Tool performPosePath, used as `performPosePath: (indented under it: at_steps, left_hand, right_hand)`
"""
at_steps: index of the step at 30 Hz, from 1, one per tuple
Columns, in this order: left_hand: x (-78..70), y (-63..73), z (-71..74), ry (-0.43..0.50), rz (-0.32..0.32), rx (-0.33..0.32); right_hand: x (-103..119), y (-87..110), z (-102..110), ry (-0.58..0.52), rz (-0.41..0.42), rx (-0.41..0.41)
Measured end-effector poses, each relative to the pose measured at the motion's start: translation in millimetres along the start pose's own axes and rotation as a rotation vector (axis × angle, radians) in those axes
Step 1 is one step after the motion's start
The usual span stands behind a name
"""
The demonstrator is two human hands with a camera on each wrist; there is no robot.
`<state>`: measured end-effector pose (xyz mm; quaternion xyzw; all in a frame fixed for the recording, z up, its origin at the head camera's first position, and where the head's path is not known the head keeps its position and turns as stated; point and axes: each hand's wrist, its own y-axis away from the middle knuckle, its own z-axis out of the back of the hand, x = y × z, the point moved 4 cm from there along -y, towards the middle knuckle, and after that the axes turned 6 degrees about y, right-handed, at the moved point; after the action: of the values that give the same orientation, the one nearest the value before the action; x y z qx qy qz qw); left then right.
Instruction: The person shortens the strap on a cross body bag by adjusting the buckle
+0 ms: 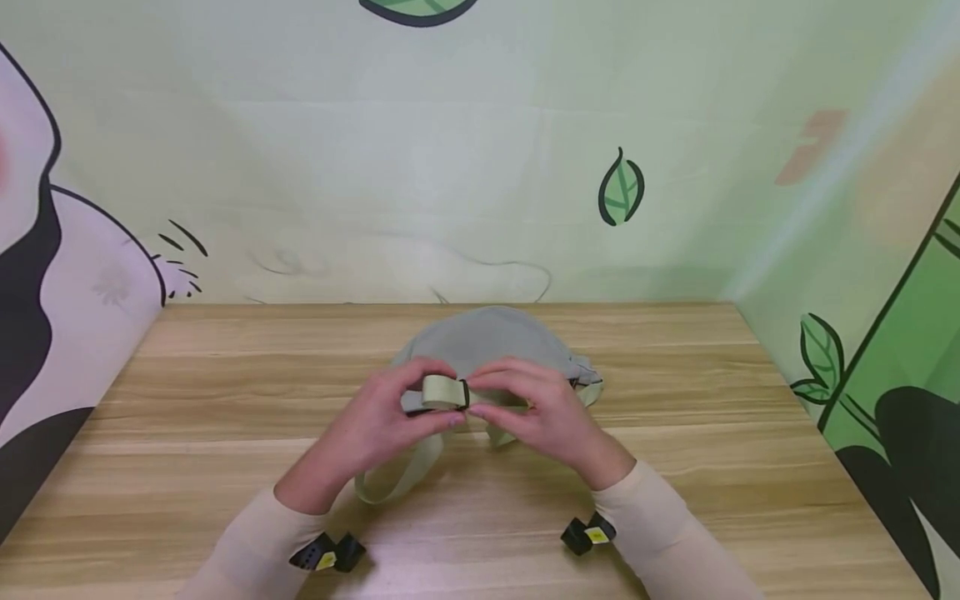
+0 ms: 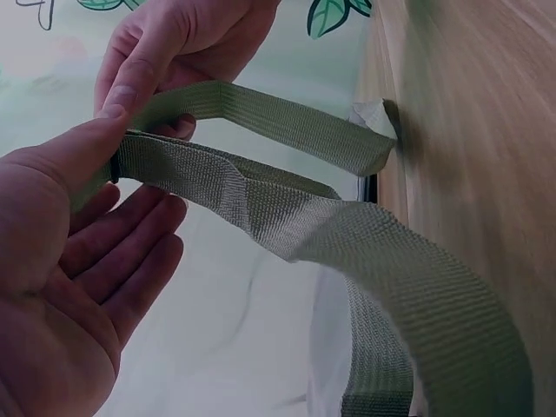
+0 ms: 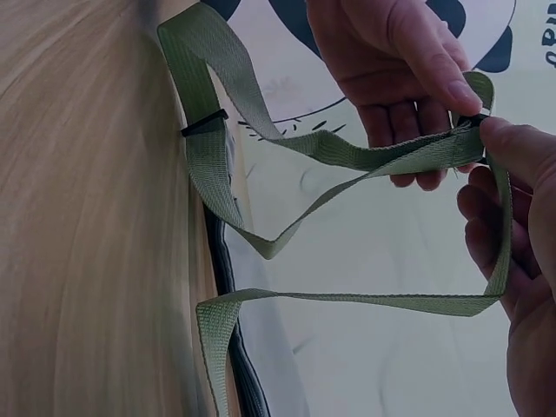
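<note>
A grey waist bag [image 1: 491, 337] with a domed top lies on the table. Its pale green webbing strap [image 2: 391, 252] is lifted in front of it, a short loop [image 1: 441, 392] standing out at a black slider buckle [image 1: 465, 393]. My left hand [image 1: 378, 417] grips the strap at the buckle, thumb below and index finger above. From the other side, my right hand [image 1: 543, 408] pinches the strap right at the buckle. Both thumbtips meet close at the slider in the right wrist view. A second black slider [image 3: 204, 122] sits farther along the strap.
The wooden table [image 1: 675, 350] ends at a wall covering [image 1: 300, 167] printed with leaves and cartoon shapes. A slack strap loop [image 1: 408, 475] hangs toward me below my left hand. A dark zipper edge [image 3: 221, 252] runs along the bag.
</note>
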<state>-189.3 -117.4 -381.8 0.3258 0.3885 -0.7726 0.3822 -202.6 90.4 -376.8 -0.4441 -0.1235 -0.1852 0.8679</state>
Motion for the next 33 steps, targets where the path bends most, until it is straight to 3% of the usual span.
performPosePath:
  at_steps: [13, 22, 33]
  left_hand:
    - [0.5, 4.5, 5.0, -0.047, -0.031, -0.023]
    - [0.2, 4.5, 7.0, -0.046, -0.027, -0.027]
    - [1.0, 3.0, 3.6, 0.028, -0.048, 0.014]
  right_hand:
    - [-7, 9.5, 5, 0.036, -0.016, 0.02]
    - [-9, 13.1, 6, 0.078, 0.021, 0.002]
    - [-2, 5.4, 4, 0.052, 0.04, -0.002]
